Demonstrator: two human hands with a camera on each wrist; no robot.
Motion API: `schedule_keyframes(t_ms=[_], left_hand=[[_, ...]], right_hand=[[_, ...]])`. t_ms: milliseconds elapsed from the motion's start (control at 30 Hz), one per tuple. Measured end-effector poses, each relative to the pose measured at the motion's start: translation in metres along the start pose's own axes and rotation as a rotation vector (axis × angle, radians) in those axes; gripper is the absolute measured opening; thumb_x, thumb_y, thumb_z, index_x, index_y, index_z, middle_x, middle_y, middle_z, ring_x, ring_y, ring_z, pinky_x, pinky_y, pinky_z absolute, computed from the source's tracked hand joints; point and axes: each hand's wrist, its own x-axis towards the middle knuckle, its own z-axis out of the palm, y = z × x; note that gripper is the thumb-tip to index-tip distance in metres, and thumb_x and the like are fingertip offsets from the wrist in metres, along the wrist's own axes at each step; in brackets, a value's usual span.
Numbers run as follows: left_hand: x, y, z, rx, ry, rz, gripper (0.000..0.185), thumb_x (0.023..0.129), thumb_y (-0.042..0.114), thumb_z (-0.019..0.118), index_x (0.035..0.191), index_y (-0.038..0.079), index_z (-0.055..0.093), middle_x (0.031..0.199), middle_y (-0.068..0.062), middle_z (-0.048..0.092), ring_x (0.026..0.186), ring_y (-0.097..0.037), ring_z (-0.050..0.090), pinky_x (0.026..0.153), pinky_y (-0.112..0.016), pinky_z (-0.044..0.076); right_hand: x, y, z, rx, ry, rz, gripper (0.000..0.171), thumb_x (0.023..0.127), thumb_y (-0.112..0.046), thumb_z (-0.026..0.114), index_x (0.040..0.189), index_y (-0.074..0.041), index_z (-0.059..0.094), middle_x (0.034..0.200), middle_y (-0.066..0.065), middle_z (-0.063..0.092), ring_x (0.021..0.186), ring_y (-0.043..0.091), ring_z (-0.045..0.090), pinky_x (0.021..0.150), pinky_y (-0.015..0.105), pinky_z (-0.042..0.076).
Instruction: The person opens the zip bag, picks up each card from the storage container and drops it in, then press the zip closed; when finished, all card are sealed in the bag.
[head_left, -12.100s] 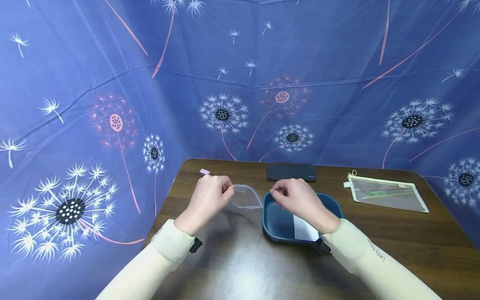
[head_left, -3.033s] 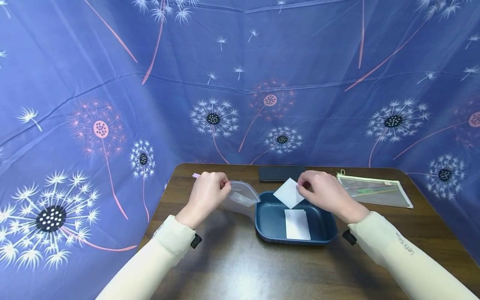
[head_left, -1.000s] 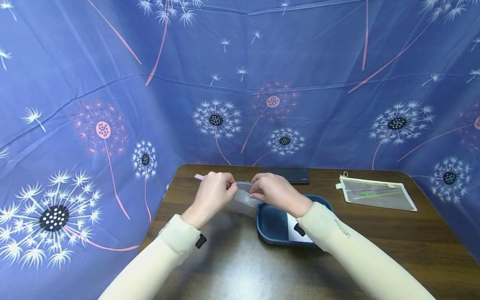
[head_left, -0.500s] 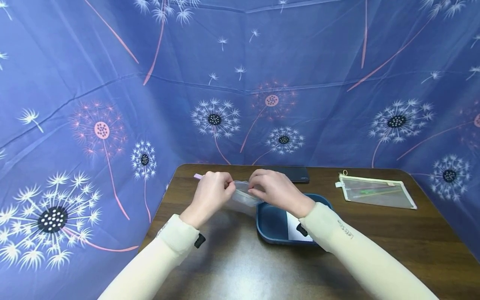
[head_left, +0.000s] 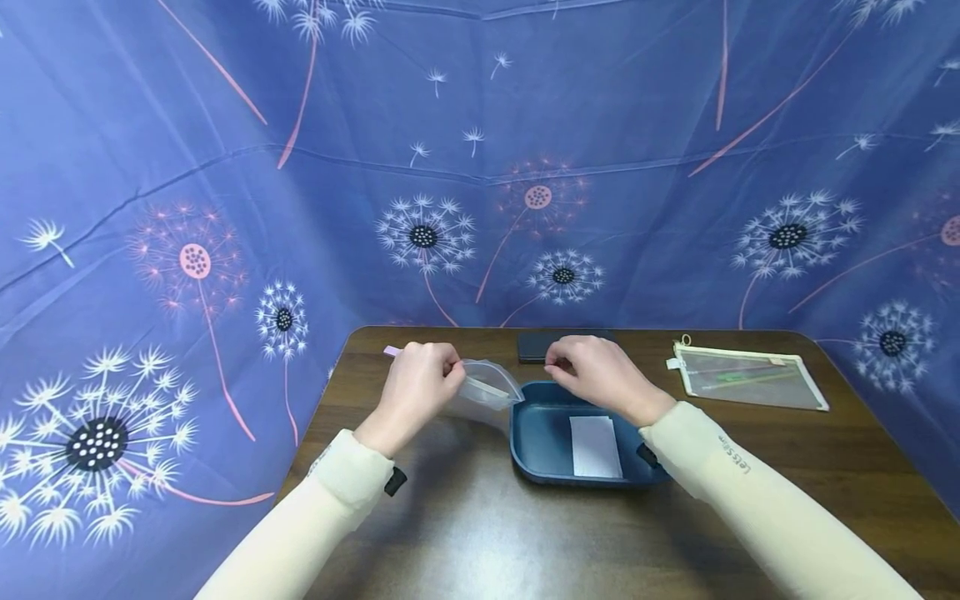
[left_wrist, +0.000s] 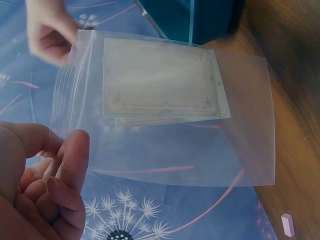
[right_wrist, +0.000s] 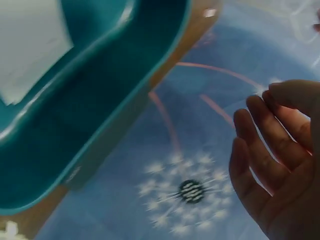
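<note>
My left hand pinches the mouth edge of a clear zip bag. Inside that bag, in the left wrist view, lie a few pale paper cards with ornate printed borders, slightly fanned. My right hand hovers above the far side of a dark blue tray. Its fingers are loosely bent and hold nothing, as the right wrist view shows. White paper sheets lie stacked in the tray, their number not clear.
A black flat case lies behind the tray, partly hidden by my right hand. To the right is a mesh zip pouch with thin coloured items inside. A small lilac block sits at the far left, and a patterned cloth hangs behind the table.
Three seconds ago my right hand held a white paper over the tray, then brought it to the bag's mouth. Now it has drawn back right, without paper. My left hand stays on the bag.
</note>
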Motion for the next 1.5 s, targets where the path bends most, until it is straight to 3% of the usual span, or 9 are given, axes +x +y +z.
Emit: schedule_keyframes(t_ms=[200, 400, 633, 767, 900, 1100, 1500], left_hand=[[0.0, -0.001, -0.001, -0.007, -0.011, -0.006, 0.019, 0.082, 0.001, 0.066, 0.069, 0.015, 0.072, 0.054, 0.012, 0.054, 0.049, -0.008, 0.048, 0.048, -0.029, 0.04], [-0.002, 0.0, -0.002, -0.015, -0.028, -0.018, 0.02, 0.083, 0.001, 0.066, 0.07, 0.015, 0.072, 0.052, 0.013, 0.052, 0.047, -0.007, 0.046, 0.048, -0.028, 0.039], [-0.002, -0.001, 0.0, -0.005, -0.022, -0.011, 0.019, 0.082, 0.002, 0.068, 0.07, 0.014, 0.072, 0.053, 0.013, 0.052, 0.049, -0.007, 0.046, 0.048, -0.028, 0.038], [-0.003, -0.002, 0.0, -0.002, -0.018, -0.015, 0.018, 0.082, 0.002, 0.068, 0.07, 0.014, 0.073, 0.054, 0.012, 0.055, 0.05, -0.007, 0.048, 0.047, -0.029, 0.039], [-0.003, -0.002, 0.001, -0.005, -0.018, -0.01, 0.018, 0.082, 0.002, 0.068, 0.071, 0.014, 0.074, 0.055, 0.012, 0.056, 0.05, -0.007, 0.049, 0.048, -0.029, 0.041], [-0.003, -0.002, 0.001, -0.004, -0.013, 0.001, 0.018, 0.081, 0.002, 0.068, 0.071, 0.015, 0.074, 0.055, 0.012, 0.057, 0.051, -0.007, 0.049, 0.05, -0.029, 0.042], [-0.003, -0.001, 0.0, -0.002, -0.015, -0.011, 0.018, 0.082, 0.002, 0.068, 0.071, 0.015, 0.074, 0.055, 0.013, 0.056, 0.051, -0.007, 0.049, 0.05, -0.03, 0.043]], right_hand=[[-0.009, 0.029, 0.012, -0.033, -0.172, 0.096, 0.009, 0.096, -0.016, 0.074, 0.087, -0.019, 0.074, 0.077, -0.011, 0.063, 0.063, 0.008, 0.052, 0.059, 0.033, 0.047], [-0.021, 0.05, 0.026, -0.094, -0.376, 0.156, 0.005, 0.092, -0.018, 0.079, 0.091, -0.014, 0.076, 0.081, -0.007, 0.067, 0.067, 0.009, 0.057, 0.066, 0.038, 0.053], [-0.035, 0.052, 0.041, -0.176, -0.54, 0.181, 0.041, 0.079, -0.028, 0.092, 0.109, -0.005, 0.076, 0.098, 0.006, 0.073, 0.085, 0.02, 0.068, 0.079, 0.046, 0.057], [-0.04, 0.047, 0.048, -0.231, -0.578, 0.176, 0.064, 0.069, -0.04, 0.097, 0.115, -0.003, 0.075, 0.103, 0.009, 0.073, 0.093, 0.026, 0.07, 0.084, 0.047, 0.057], [-0.041, 0.043, 0.054, -0.294, -0.591, 0.167, 0.078, 0.062, -0.051, 0.098, 0.119, -0.003, 0.073, 0.101, 0.009, 0.069, 0.087, 0.024, 0.066, 0.083, 0.047, 0.057], [-0.046, 0.048, 0.063, -0.341, -0.576, 0.145, 0.091, 0.057, -0.052, 0.099, 0.126, -0.001, 0.068, 0.107, 0.015, 0.068, 0.087, 0.027, 0.067, 0.081, 0.049, 0.058], [-0.045, 0.055, 0.066, -0.348, -0.571, 0.107, 0.078, 0.066, -0.045, 0.097, 0.12, 0.002, 0.067, 0.101, 0.012, 0.067, 0.09, 0.028, 0.068, 0.083, 0.047, 0.058]])
